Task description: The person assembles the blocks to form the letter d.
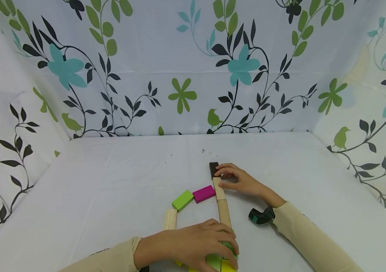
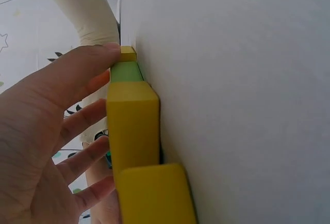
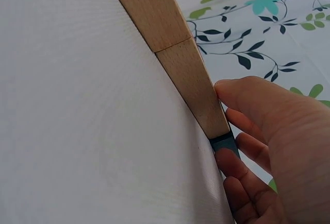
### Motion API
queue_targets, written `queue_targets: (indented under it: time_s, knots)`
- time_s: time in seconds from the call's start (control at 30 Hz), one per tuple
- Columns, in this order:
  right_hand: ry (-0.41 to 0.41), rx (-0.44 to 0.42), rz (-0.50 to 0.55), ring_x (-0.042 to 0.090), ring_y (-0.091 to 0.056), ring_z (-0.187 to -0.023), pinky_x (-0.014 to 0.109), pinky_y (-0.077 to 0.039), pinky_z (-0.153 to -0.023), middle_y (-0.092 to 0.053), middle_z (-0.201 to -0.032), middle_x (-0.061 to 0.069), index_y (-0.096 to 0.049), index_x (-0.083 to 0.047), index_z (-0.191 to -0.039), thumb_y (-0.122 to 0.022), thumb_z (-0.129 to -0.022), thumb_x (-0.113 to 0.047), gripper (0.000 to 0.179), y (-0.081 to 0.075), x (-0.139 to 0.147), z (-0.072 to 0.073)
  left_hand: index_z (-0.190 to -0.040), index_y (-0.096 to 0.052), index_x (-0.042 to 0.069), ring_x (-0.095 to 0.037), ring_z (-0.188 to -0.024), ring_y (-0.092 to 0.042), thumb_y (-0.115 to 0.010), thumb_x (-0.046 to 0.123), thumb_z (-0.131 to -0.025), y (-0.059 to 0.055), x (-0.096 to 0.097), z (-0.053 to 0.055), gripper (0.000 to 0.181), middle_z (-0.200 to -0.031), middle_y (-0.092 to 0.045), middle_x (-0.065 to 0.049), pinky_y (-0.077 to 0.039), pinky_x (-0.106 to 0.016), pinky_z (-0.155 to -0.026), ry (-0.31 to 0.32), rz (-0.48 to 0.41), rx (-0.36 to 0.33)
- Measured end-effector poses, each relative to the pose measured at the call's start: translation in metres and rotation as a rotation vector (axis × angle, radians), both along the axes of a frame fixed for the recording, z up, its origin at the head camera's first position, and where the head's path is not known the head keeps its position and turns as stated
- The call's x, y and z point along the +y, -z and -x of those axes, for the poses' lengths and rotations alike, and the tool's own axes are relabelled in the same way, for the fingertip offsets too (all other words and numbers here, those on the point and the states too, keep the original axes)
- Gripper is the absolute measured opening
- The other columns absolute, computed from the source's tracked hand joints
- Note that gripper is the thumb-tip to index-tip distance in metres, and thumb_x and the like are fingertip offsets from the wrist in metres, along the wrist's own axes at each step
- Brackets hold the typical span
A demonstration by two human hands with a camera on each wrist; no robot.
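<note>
In the head view, my right hand [image 1: 242,181] reaches to the far end of a row of blocks. Its fingertips touch the black block [image 1: 214,170], and the thumb lies against the side of the adjoining plain wooden block [image 1: 218,187]. In the right wrist view, the fingers partly cover the black block [image 3: 225,144]. My left hand [image 1: 196,241] spreads over the near end of the layout, hiding part of it. Loosely bent, its fingers lie along yellow blocks [image 2: 133,131] and a green block [image 2: 125,71], with the thumb tip by a farther yellow block [image 2: 128,54].
A magenta block [image 1: 204,193] and a lime green block [image 1: 183,200] lie end to end, slanting left from the wooden row. Nearer stands a pale wooden block [image 1: 170,219]. White cloth [image 1: 118,181] covers the table, with patterned cloth [image 1: 193,68] behind.
</note>
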State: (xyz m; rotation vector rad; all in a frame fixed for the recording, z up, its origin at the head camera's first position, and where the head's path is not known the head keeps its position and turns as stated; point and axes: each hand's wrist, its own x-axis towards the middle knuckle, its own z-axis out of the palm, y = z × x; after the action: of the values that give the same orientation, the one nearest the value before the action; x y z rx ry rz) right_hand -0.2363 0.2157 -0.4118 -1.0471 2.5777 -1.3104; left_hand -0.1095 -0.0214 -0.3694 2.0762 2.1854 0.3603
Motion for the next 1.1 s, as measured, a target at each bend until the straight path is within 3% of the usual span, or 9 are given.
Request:
queue_targets:
  time_s: [0.6,1.1]
  knots:
    - [-0.007,-0.010,0.011,0.018,-0.054,-0.103,0.028,-0.045,-0.092,-0.048,-0.140,0.009,-0.064,-0.011,-0.121,-0.070,-0.090,-0.015,0.032,0.000,0.000,0.000,-0.121,-0.063,0.026,-0.006,-0.127,-0.041,-0.063,0.043,-0.094,0.000,0.004,-0.001,0.032,-0.126,-0.055,0.011,-0.024,-0.018,-0.109,-0.031,0.028,0.039]
    - [-0.005,-0.008,0.023,0.017,-0.055,-0.103,0.028,-0.044,-0.092,-0.048,-0.141,0.010,-0.064,-0.010,-0.121,-0.070,-0.090,-0.014,0.031,0.000,0.000,0.000,-0.111,-0.067,0.023,-0.002,-0.121,-0.047,-0.060,0.036,-0.097,-0.003,-0.010,0.017,0.021,-0.121,-0.059,0.010,-0.033,-0.018,-0.104,-0.133,-0.153,-0.060]
